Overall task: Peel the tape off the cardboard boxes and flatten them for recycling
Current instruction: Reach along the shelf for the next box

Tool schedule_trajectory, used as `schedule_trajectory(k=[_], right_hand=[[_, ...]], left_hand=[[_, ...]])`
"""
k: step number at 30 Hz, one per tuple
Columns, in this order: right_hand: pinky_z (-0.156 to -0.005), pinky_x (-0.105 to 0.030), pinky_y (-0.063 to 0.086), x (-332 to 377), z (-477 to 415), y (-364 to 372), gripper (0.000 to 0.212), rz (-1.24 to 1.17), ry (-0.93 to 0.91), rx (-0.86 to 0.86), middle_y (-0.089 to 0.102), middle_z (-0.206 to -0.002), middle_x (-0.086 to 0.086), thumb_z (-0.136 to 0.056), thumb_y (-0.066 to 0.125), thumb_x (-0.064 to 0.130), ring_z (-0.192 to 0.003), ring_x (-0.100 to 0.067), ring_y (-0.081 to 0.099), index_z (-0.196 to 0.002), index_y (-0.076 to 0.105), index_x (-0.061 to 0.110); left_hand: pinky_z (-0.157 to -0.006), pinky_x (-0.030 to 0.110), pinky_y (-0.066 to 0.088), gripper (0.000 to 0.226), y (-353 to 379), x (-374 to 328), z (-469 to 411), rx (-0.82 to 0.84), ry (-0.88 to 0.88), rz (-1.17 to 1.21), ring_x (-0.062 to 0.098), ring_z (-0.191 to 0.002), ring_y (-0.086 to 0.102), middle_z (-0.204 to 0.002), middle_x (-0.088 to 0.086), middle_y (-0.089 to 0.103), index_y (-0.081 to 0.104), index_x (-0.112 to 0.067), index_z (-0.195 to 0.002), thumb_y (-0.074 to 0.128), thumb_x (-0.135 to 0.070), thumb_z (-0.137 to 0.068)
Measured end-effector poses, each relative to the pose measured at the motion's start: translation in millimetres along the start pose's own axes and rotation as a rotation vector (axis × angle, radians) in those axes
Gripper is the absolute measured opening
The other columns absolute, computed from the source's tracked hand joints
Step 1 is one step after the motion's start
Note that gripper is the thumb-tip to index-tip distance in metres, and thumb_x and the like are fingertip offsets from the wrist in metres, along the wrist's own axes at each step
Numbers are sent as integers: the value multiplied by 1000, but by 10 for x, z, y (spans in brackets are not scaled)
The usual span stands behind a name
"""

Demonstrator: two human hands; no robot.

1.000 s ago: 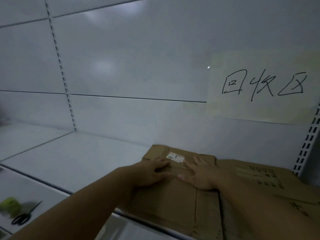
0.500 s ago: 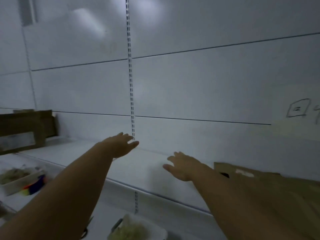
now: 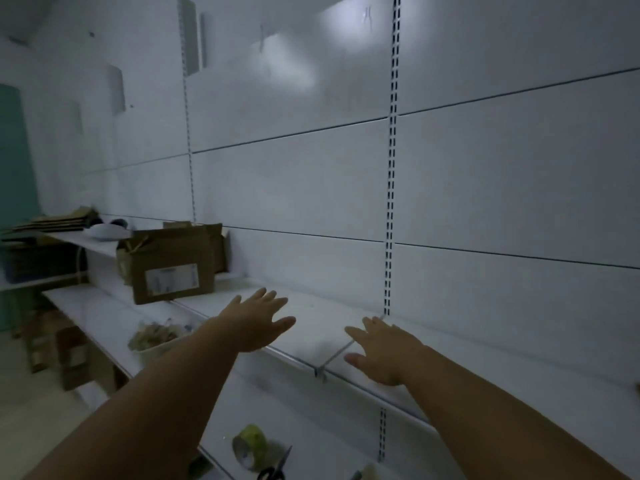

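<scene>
Both arms are out over the white shelf (image 3: 322, 318), palms down. The left hand (image 3: 258, 318) has its fingers spread wide and holds nothing; it hangs above the shelf surface. The right hand (image 3: 384, 351) is just as wide and also holds nothing, low over the shelf's front edge beside the bracket seam; whether it touches the surface I cannot tell.

Further left on the same shelf stands the cardboard box (image 3: 173, 268), upright, top flaps raised, a pale label on its near face, well apart from the left hand. A second box (image 3: 216, 244) sits right behind it against the back panel (image 3: 294, 188). Far left, on a higher shelf, lies a stack of flat cardboard (image 3: 59, 221).

On the lower shelf, between the two forearms, a yellowish roll of tape (image 3: 250, 445) lies just beside black-handled scissors (image 3: 273, 471). Left of that, a white tub (image 3: 156, 344) holds pale crumpled scraps, too blurred to name. A slotted upright (image 3: 391, 168) runs down the panel above the right hand. More brown boxes (image 3: 69, 355) sit on the floor at lower left, in shadow.
</scene>
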State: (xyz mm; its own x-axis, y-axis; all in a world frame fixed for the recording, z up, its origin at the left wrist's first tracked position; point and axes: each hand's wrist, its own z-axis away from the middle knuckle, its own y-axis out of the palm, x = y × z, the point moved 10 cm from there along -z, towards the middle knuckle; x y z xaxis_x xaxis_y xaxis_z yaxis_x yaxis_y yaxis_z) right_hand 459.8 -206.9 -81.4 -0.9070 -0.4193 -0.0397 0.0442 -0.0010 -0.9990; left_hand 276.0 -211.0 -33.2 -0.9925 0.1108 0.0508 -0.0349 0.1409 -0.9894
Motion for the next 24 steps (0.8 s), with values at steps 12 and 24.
schedule_trajectory(k=[12,24], right_hand=[[-118,-42,6,863,-1928,-41,64,-59,-166,-24,-4,-160,-9,-99,23,53,-147,-23,-2,-152,0,25],[-118,-38,8,1660,-2877,184,65,-94,-101,6,-1,-160,-5,-98,27,54,-147,-20,2,-152,4,27]], left_hand=[[-117,39,4,55,-283,1510,-604,35,-175,-137,20,-147,2,-159,5,10,19,-16,-150,26,-43,-102],[-117,37,5,58,17,2475,-1076,-44,24,29,14,-146,-6,-159,-3,6,16,-26,-150,34,-46,-99]])
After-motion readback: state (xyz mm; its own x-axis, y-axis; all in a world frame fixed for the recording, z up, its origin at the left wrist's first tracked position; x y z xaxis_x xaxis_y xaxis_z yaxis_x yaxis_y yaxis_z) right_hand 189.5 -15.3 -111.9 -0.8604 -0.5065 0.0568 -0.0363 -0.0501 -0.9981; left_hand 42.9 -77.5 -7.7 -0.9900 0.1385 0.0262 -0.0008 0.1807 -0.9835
